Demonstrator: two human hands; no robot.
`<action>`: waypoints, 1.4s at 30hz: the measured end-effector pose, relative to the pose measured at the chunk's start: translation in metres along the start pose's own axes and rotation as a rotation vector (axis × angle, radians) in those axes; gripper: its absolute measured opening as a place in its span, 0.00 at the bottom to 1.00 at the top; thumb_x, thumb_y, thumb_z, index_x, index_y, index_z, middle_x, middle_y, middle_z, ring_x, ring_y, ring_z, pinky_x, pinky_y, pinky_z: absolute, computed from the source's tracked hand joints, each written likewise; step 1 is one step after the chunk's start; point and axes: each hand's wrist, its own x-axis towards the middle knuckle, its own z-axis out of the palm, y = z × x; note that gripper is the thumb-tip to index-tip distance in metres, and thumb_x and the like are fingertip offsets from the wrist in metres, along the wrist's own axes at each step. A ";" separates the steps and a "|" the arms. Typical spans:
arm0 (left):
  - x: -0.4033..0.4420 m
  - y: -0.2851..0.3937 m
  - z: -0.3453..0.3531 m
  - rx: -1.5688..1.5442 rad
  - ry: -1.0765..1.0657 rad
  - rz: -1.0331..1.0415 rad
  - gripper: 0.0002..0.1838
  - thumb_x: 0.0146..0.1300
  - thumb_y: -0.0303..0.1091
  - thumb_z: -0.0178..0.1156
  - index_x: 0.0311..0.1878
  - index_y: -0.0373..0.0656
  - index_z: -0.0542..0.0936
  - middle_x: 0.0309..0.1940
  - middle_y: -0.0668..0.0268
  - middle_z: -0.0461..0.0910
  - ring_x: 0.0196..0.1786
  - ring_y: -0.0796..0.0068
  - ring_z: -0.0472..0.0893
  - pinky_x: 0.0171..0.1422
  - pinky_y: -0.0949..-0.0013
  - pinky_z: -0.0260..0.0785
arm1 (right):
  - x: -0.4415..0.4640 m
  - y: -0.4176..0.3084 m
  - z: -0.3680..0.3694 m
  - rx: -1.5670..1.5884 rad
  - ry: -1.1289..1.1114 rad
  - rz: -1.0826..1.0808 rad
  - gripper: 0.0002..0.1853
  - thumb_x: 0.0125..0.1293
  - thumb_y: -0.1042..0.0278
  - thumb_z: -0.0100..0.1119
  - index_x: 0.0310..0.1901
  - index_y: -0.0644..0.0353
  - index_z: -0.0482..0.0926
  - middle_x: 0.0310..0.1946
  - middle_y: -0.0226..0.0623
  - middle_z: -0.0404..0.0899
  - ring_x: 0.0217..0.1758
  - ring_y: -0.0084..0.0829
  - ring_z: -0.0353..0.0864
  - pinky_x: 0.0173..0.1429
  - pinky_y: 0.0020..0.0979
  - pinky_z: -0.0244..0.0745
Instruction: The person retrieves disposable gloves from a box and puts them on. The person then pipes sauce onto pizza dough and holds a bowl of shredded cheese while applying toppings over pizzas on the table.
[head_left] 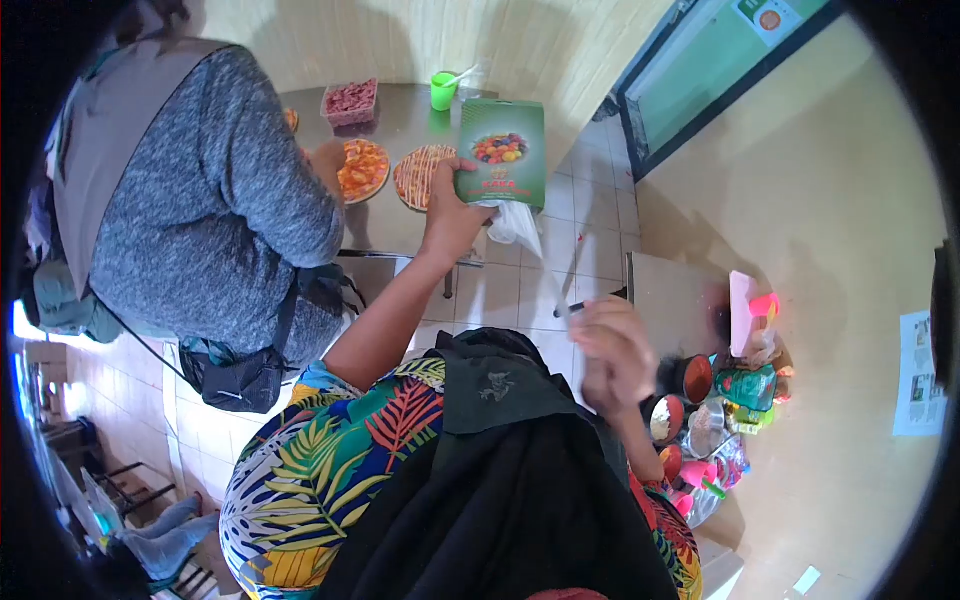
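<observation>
the green box (pixel 503 150) is held up in front of the near right end of the metal table (pixel 375 225), its right edge reaching past the table over tiled floor. the left hand (pixel 455 210) is closed around its lower left corner, thumb lying on the printed front. a white plastic bag (pixel 515 225) hangs from the bottom edge. below and to the right, the right hand (pixel 615 350) is curled around a thin blurred tool (pixel 562 300) with a dark part; i cannot tell what it is. tiled floor (pixel 590 205) spans the gap between the metal table and the counter at right (pixel 665 290). just left of the box lies a striped pizza (pixel 420 178), then a chunky-topped pizza (pixel 362 170) beside a co-worker (pixel 215 190), whose body takes up the left side. a green cup (pixel 443 92) stands behind, near the wall.
</observation>
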 end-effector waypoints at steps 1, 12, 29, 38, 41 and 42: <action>0.001 -0.003 0.004 0.007 -0.024 0.000 0.32 0.38 0.17 0.68 0.49 0.42 0.65 0.45 0.59 0.68 0.50 0.65 0.72 0.52 0.66 0.70 | -0.001 -0.002 -0.008 0.040 0.129 0.083 0.02 0.56 0.75 0.61 0.31 0.60 0.78 0.29 0.35 0.77 0.34 0.34 0.79 0.43 0.39 0.74; -0.006 0.011 0.102 -0.028 -0.274 -0.082 0.32 0.39 0.17 0.68 0.49 0.43 0.63 0.44 0.58 0.70 0.43 0.69 0.76 0.37 0.71 0.75 | -0.047 0.007 -0.111 0.255 0.857 0.574 0.08 0.66 0.71 0.51 0.35 0.68 0.75 0.34 0.42 0.75 0.37 0.33 0.75 0.43 0.32 0.74; -0.032 0.052 0.206 0.018 -0.323 0.042 0.32 0.37 0.19 0.70 0.48 0.42 0.66 0.46 0.60 0.70 0.49 0.66 0.74 0.52 0.69 0.73 | -0.057 0.050 -0.161 -0.294 0.229 0.630 0.08 0.57 0.74 0.57 0.39 0.64 0.76 0.35 0.39 0.78 0.25 0.28 0.76 0.29 0.30 0.73; -0.013 0.024 0.181 -0.027 -0.188 0.011 0.31 0.39 0.18 0.68 0.48 0.41 0.66 0.46 0.58 0.69 0.50 0.64 0.73 0.50 0.69 0.73 | -0.049 0.076 -0.146 -0.415 0.081 0.378 0.09 0.49 0.81 0.58 0.35 0.66 0.79 0.27 0.45 0.80 0.23 0.39 0.79 0.28 0.33 0.74; -0.007 0.022 0.169 -0.028 -0.137 -0.019 0.31 0.39 0.17 0.68 0.48 0.41 0.66 0.46 0.57 0.69 0.50 0.64 0.73 0.48 0.69 0.73 | -0.050 0.074 -0.143 -0.287 0.220 0.385 0.07 0.52 0.82 0.56 0.35 0.67 0.79 0.26 0.43 0.79 0.23 0.33 0.78 0.28 0.31 0.72; -0.005 0.023 0.167 -0.009 -0.122 -0.040 0.31 0.39 0.17 0.68 0.49 0.41 0.66 0.46 0.57 0.69 0.50 0.64 0.73 0.47 0.69 0.73 | -0.051 0.073 -0.144 -0.195 0.358 0.376 0.06 0.54 0.82 0.55 0.34 0.68 0.79 0.25 0.42 0.79 0.23 0.29 0.77 0.28 0.30 0.71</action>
